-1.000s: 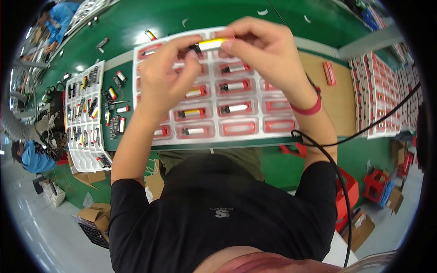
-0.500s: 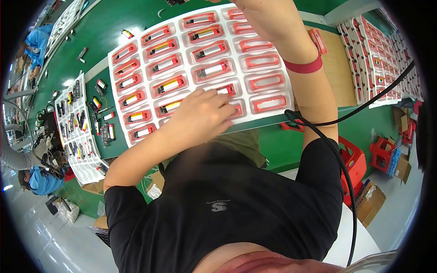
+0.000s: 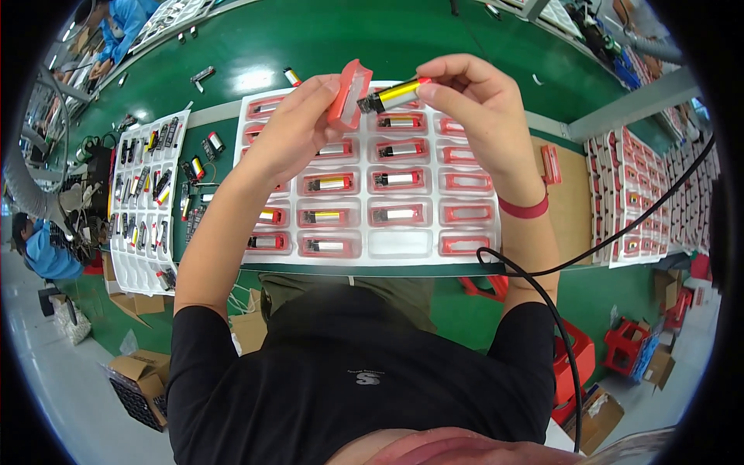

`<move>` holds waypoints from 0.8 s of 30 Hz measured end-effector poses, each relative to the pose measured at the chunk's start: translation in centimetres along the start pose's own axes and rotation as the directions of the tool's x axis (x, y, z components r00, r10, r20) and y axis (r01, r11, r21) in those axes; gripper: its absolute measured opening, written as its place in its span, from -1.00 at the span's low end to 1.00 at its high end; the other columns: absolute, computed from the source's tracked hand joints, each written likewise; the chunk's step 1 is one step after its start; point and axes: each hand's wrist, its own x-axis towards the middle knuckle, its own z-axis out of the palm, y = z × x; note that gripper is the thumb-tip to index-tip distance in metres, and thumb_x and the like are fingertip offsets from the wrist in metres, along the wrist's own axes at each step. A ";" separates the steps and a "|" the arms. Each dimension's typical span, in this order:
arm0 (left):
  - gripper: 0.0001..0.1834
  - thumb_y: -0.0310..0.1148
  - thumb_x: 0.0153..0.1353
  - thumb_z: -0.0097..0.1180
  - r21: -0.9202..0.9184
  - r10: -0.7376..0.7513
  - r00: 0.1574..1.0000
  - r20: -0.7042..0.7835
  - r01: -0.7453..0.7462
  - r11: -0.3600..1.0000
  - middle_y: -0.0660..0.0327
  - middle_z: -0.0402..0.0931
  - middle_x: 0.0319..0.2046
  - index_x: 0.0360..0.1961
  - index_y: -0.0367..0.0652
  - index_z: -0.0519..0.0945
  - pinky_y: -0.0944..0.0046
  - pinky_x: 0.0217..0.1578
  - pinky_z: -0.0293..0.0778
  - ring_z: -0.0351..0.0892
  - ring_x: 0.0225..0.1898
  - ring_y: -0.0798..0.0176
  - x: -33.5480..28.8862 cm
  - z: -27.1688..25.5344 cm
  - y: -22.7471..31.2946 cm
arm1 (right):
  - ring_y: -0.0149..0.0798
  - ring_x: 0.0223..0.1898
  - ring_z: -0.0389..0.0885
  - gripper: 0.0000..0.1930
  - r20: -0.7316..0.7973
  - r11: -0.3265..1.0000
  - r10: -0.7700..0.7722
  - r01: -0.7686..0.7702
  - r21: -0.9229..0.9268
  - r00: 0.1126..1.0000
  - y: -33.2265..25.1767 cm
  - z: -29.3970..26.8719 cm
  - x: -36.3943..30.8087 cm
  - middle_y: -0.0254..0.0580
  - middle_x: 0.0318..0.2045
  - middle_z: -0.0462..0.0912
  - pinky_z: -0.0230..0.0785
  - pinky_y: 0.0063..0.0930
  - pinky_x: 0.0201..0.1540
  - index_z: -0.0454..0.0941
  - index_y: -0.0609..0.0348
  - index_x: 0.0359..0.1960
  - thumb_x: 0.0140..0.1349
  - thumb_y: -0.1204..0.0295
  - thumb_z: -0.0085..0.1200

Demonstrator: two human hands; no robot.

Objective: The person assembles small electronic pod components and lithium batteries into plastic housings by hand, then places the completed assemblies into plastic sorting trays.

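My left hand [image 3: 298, 124] grips a red plastic casing [image 3: 350, 94] with a pale window, tilted up above the tray. Between the thumb and fingers of my right hand [image 3: 480, 101] is a small battery with a circuit board [image 3: 397, 94], yellow and silver with a red end. Its dark board end points at the casing, close beside it; whether they touch I cannot tell. Beneath both hands lies a white moulded tray [image 3: 401, 243]. Many of its pockets hold red casings with batteries inside, while the right column's casings [image 3: 467, 213] show no battery. One front-row pocket is bare.
At left, a smaller white tray [image 3: 120, 267] carries loose batteries and boards, with more [image 3: 194, 169] on the green table [image 3: 256, 46]. Stacked filled trays [image 3: 632, 190] stand right, beside a brown board [image 3: 570, 186] with a red casing. A black cable [image 3: 620, 244] crosses my right forearm.
My left hand has risen from the tray's front with a red casing, leaving a pocket bare. My right hand now shows a battery. Both hands have come together, and the view has shifted.
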 end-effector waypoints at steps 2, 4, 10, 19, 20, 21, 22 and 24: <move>-0.57 -0.17 0.56 -0.15 -0.060 0.022 0.998 -0.054 -0.025 0.998 0.25 0.54 -0.05 0.27 -0.23 0.39 0.26 -0.05 0.54 0.57 -0.14 0.39 0.6 0.5 -0.1 | -0.44 -0.16 0.68 -0.79 -0.020 0.999 0.043 -0.043 -0.021 0.999 0.2 0.2 0.1 -0.22 -0.19 0.72 0.58 -0.57 -0.04 0.65 0.35 -0.06 0.29 0.60 0.26; -0.57 -0.18 0.55 -0.15 -0.110 0.003 0.998 -0.066 -0.011 0.994 0.19 0.51 -0.01 0.27 -0.23 0.37 0.22 -0.07 0.55 0.59 -0.14 0.32 0.6 0.7 -0.2 | -0.44 -0.15 0.68 -0.80 -0.004 0.999 0.050 -0.050 -0.008 0.999 0.1 0.5 0.2 -0.22 -0.19 0.71 0.58 -0.56 -0.03 0.63 0.35 -0.06 0.29 0.60 0.25; -0.59 -0.21 0.53 -0.13 -0.195 -0.042 0.987 0.157 0.073 0.978 0.15 0.54 -0.11 0.25 -0.24 0.39 0.34 -0.24 0.50 0.56 -0.29 0.33 1.5 0.8 -0.4 | -0.46 -0.19 0.67 -0.81 0.004 0.988 0.000 0.001 -0.157 1.000 1.1 0.9 0.3 -0.25 -0.22 0.73 0.56 -0.55 -0.07 0.66 0.32 -0.09 0.27 0.57 0.28; -0.51 -0.19 0.59 -0.16 -0.308 0.037 0.994 0.103 -0.003 0.951 0.23 0.50 -0.08 0.38 -0.27 0.40 0.35 -0.24 0.40 0.41 -0.26 0.37 1.0 2.1 -0.5 | -0.47 -0.26 0.65 -0.78 -0.121 0.952 -0.050 0.011 -0.306 0.991 2.8 0.9 0.5 -0.26 -0.25 0.76 0.52 -0.57 -0.14 0.71 0.29 -0.09 0.25 0.49 0.32; -0.50 -0.21 0.60 -0.16 -0.346 0.039 0.991 0.128 0.008 0.938 0.24 0.50 -0.09 0.42 -0.27 0.37 0.32 -0.19 0.41 0.42 -0.24 0.34 0.9 2.0 -0.5 | -0.47 -0.26 0.65 -0.78 -0.120 0.952 -0.050 0.011 -0.307 0.992 2.8 0.8 0.5 -0.26 -0.25 0.76 0.52 -0.57 -0.14 0.71 0.29 -0.09 0.25 0.49 0.32; -0.50 -0.21 0.60 -0.16 -0.347 0.040 0.991 0.128 0.007 0.938 0.24 0.50 -0.09 0.42 -0.27 0.37 0.32 -0.19 0.41 0.42 -0.24 0.34 0.9 1.9 -0.7 | -0.46 -0.26 0.66 -0.78 -0.131 0.959 -0.033 -0.006 -0.284 0.991 2.8 0.8 0.5 -0.25 -0.25 0.77 0.53 -0.56 -0.14 0.71 0.30 -0.08 0.26 0.49 0.31; -0.49 -0.22 0.60 -0.16 -0.304 0.047 0.990 0.135 -0.004 0.953 0.23 0.49 -0.09 0.43 -0.27 0.36 0.32 -0.17 0.39 0.40 -0.23 0.34 0.8 1.7 -0.8 | -0.46 -0.25 0.67 -0.77 -0.140 0.965 -0.017 -0.020 -0.260 0.990 2.8 0.9 0.5 -0.24 -0.25 0.77 0.55 -0.55 -0.13 0.71 0.30 -0.08 0.26 0.49 0.31; -0.49 -0.22 0.60 -0.17 -0.261 0.058 0.989 0.138 -0.020 0.965 0.23 0.48 -0.10 0.44 -0.27 0.35 0.32 -0.16 0.38 0.37 -0.22 0.33 0.6 1.6 -0.9 | -0.44 -0.24 0.69 -0.77 -0.133 0.973 0.005 -0.035 -0.228 0.991 2.4 1.2 0.5 -0.23 -0.24 0.77 0.56 -0.54 -0.14 0.71 0.31 -0.08 0.26 0.49 0.31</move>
